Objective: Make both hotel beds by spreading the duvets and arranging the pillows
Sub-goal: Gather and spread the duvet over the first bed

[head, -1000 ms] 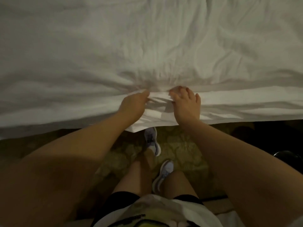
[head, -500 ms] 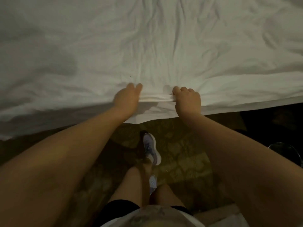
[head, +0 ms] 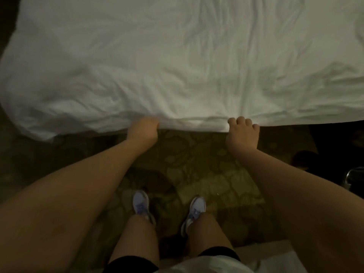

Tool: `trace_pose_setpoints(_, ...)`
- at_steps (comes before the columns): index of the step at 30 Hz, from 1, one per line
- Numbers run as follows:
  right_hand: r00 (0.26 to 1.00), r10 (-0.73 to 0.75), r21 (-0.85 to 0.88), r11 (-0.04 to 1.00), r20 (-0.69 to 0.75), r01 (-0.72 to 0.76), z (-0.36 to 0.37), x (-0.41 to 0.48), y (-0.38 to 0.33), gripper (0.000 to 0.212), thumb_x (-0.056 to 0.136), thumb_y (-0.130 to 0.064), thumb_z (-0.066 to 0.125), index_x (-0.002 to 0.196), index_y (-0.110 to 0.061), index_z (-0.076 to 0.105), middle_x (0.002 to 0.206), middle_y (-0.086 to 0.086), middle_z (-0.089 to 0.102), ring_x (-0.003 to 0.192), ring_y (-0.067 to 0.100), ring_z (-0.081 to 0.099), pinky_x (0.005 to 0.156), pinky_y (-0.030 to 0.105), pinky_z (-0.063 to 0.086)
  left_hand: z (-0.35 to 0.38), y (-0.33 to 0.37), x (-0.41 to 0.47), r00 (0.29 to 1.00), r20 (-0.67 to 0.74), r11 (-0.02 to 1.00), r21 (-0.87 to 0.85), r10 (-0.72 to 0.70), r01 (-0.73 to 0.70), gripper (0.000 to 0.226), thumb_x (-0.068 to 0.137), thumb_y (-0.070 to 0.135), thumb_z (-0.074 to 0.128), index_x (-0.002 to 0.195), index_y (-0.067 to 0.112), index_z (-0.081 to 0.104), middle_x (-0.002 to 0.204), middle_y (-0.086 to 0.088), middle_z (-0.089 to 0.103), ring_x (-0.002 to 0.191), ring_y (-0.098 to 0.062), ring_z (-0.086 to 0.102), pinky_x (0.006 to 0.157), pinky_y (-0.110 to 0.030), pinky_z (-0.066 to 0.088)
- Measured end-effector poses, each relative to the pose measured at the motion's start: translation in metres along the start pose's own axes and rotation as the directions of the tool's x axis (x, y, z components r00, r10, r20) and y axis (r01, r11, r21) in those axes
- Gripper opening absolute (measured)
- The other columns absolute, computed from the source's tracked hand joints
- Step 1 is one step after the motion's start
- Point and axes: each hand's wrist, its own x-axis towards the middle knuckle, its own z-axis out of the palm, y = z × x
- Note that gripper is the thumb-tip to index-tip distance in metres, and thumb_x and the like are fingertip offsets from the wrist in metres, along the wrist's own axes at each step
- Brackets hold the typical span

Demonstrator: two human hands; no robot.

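Note:
A white, creased duvet (head: 177,66) fills the upper half of the head view, its near edge hanging over the floor. My left hand (head: 144,130) grips that edge left of centre, fingers curled under the cloth. Further right, my right hand (head: 243,133) grips the same edge, its fingertips hooked over the top of the fabric. The hem between the two hands is pulled taut. No pillows are in view.
Below the duvet edge lies patterned carpet (head: 197,170), with my two pale sneakers (head: 140,201) on it. A dark object with a shiny rim (head: 354,176) sits at the right edge. Another white surface (head: 271,259) shows at the bottom right.
My hands have moved apart along the duvet edge while keeping hold of it. The edge has come toward me, exposing more carpet, and my feet now stand side by side.

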Motion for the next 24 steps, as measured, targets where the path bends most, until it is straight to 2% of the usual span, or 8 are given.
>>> trace_pose_setpoints(3, 0.998, -0.066, 0.067, 0.996, 0.020, 0.065, 0.007, -0.007, -0.053, 0.053, 0.091, -0.015, 0.048, 0.141, -0.020, 0.034, 0.141, 0.006, 0.039, 0.134, 0.027, 0.031, 0.113, 0.046, 0.022, 0.006, -0.029, -0.011, 1.000, 0.006, 0.998, 0.058, 0.019, -0.019, 0.026, 0.090, 0.006, 0.040, 0.113, 0.008, 0.053, 0.113, -0.016, 0.054, 0.101, -0.034, 0.053, 0.079, -0.037, 0.041)
trace_pose_setpoints(6, 0.991, -0.134, 0.092, 0.987, 0.014, 0.132, 0.015, -0.008, -0.101, 0.062, 0.092, -0.017, 0.048, 0.149, -0.022, 0.024, 0.150, 0.002, 0.031, 0.142, 0.024, 0.021, 0.116, 0.047, 0.013, 0.016, -0.063, -0.010, 0.998, -0.049, 0.992, 0.128, 0.026, -0.020, 0.024, 0.090, 0.008, 0.042, 0.112, 0.006, 0.053, 0.112, -0.016, 0.055, 0.100, -0.033, 0.053, 0.075, -0.035, 0.037)
trace_pose_setpoints(11, 0.973, -0.222, 0.027, 0.975, 0.068, 0.221, 0.045, 0.008, -0.165, 0.068, 0.093, -0.019, 0.048, 0.152, -0.024, 0.014, 0.158, 0.002, 0.017, 0.146, 0.024, 0.011, 0.118, 0.048, 0.009, 0.043, -0.122, -0.001, 0.996, -0.089, 0.982, 0.185, -0.018, 0.035, 0.041, 0.084, 0.016, 0.053, 0.124, 0.009, 0.049, 0.120, -0.013, 0.052, 0.108, -0.032, 0.050, 0.083, -0.039, 0.042)
trace_pose_setpoints(14, 0.957, -0.286, -0.015, 0.958, 0.041, 0.287, 0.068, 0.023, -0.202, 0.072, 0.094, -0.019, 0.048, 0.152, -0.026, 0.007, 0.160, 0.002, 0.007, 0.147, 0.026, 0.004, 0.118, 0.048, 0.006, 0.066, -0.168, 0.010, 0.977, -0.211, 0.965, 0.247, -0.033, 0.086, 0.055, 0.077, 0.018, 0.063, 0.129, 0.015, 0.045, 0.131, -0.014, 0.042, 0.115, -0.034, 0.043, 0.087, -0.043, 0.039)
trace_pose_setpoints(18, 0.905, -0.407, -0.030, 0.913, -0.122, 0.407, 0.092, 0.048, -0.240, 0.076, 0.095, -0.021, 0.049, 0.152, -0.030, 0.001, 0.160, 0.002, 0.004, 0.145, 0.030, 0.007, 0.116, 0.047, 0.007, 0.092, -0.222, 0.032, 0.921, -0.370, 0.950, 0.312, 0.121, 0.000, 0.068, 0.067, 0.013, 0.071, 0.131, 0.015, 0.046, 0.129, -0.020, 0.045, 0.114, -0.039, 0.044, 0.087, -0.048, 0.038)
trace_pose_setpoints(20, 0.862, -0.468, -0.067, 0.883, -0.193, 0.465, 0.101, 0.064, -0.254, 0.079, 0.092, -0.023, 0.053, 0.151, -0.032, 0.002, 0.158, 0.004, 0.007, 0.143, 0.031, 0.013, 0.115, 0.048, 0.010, 0.104, -0.235, 0.047, 0.872, -0.444, 0.925, 0.379, 0.205, -0.025, 0.064, 0.066, 0.017, 0.068, 0.128, 0.015, 0.049, 0.121, -0.020, 0.051, 0.106, -0.036, 0.047, 0.083, -0.046, 0.041)
trace_pose_setpoints(22, 0.821, -0.522, -0.161, 0.853, -0.233, 0.497, 0.109, 0.084, -0.262, 0.085, 0.087, -0.025, 0.060, 0.151, -0.032, 0.004, 0.155, 0.006, 0.012, 0.138, 0.033, 0.019, 0.113, 0.049, 0.015, 0.111, -0.238, 0.066, 0.820, -0.525, 0.910, 0.415, 0.227, 0.014, 0.059, 0.063, 0.023, 0.062, 0.120, 0.017, 0.051, 0.111, -0.017, 0.055, 0.096, -0.030, 0.043, 0.078, -0.042, 0.043)
trace_pose_setpoints(24, 0.778, -0.551, -0.214, 0.835, -0.302, 0.508, 0.116, 0.103, -0.264, 0.076, 0.087, -0.021, 0.058, 0.150, -0.030, 0.017, 0.150, 0.008, 0.024, 0.131, 0.035, 0.028, 0.106, 0.050, 0.024, 0.116, -0.240, 0.084, 0.789, -0.570, 0.914, 0.404, 0.227, 0.028, 0.051, 0.064, 0.022, 0.061, 0.114, 0.017, 0.051, 0.107, -0.017, 0.055, 0.091, -0.030, 0.041, 0.077, -0.041, 0.040)
